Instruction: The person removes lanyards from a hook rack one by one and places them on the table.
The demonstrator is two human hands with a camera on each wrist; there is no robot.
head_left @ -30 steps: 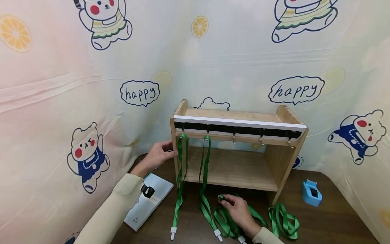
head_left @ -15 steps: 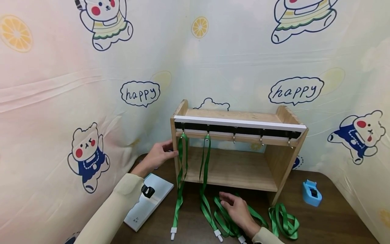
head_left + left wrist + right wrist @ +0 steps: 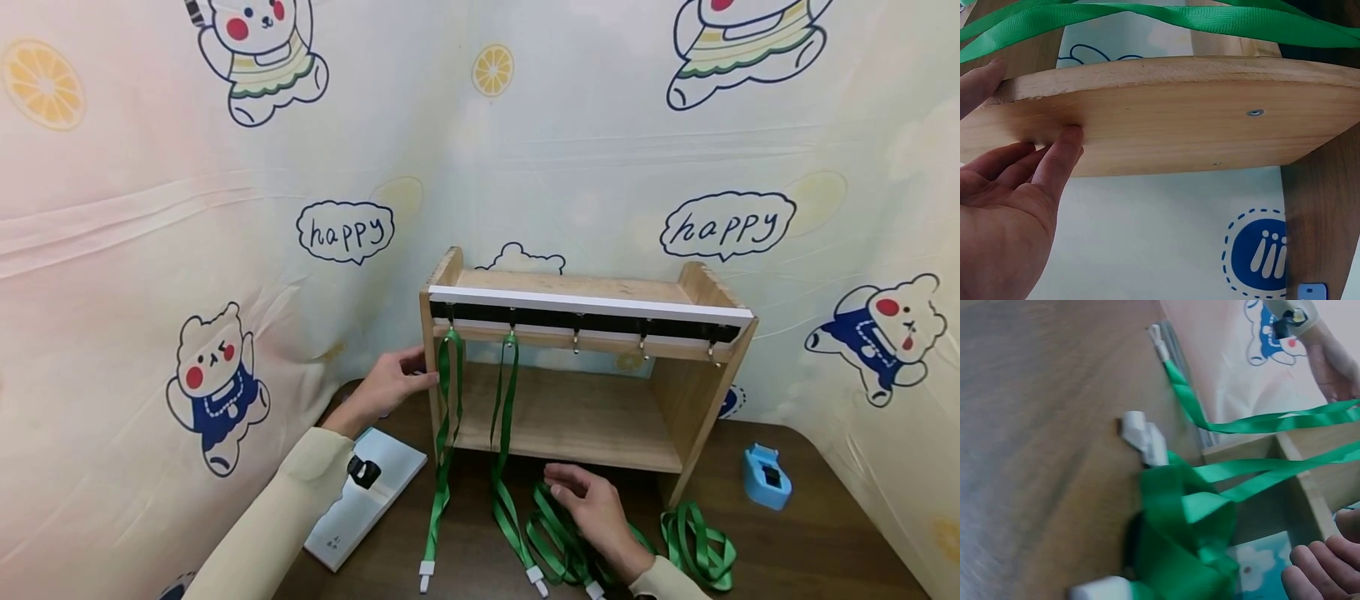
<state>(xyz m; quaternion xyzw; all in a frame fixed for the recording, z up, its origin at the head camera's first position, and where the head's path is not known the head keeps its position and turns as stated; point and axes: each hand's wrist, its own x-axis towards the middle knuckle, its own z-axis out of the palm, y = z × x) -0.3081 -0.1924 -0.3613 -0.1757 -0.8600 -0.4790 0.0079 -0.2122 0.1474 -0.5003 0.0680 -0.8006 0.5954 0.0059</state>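
Note:
My left hand (image 3: 386, 387) grips the left side panel of a small wooden shelf (image 3: 562, 408). In the left wrist view, its thumb is at the panel's front edge and its fingertips press the outer face. Two green lanyards hang from hooks on the shelf's front strip (image 3: 543, 315): one lanyard (image 3: 442, 450) at far left, another (image 3: 504, 417) beside it. My right hand (image 3: 596, 512) is above a loose green lanyard pile (image 3: 551, 533), fingers relaxed and holding nothing. White clips (image 3: 1144, 437) show at lanyard ends. A separate green lanyard coil (image 3: 697, 546) lies to the right.
Several bare hooks (image 3: 576, 337) continue along the strip to the right. A light blue plastic device (image 3: 767, 477) sits at the table's right. Under my left forearm lies a pale blue book or box (image 3: 401, 458). Printed cloth (image 3: 585, 150) hangs close behind the shelf.
My right fingertips have let go of the green lanyard they pinched a second ago. That hand has opened and shifted slightly up and right. My left hand stays on the shelf.

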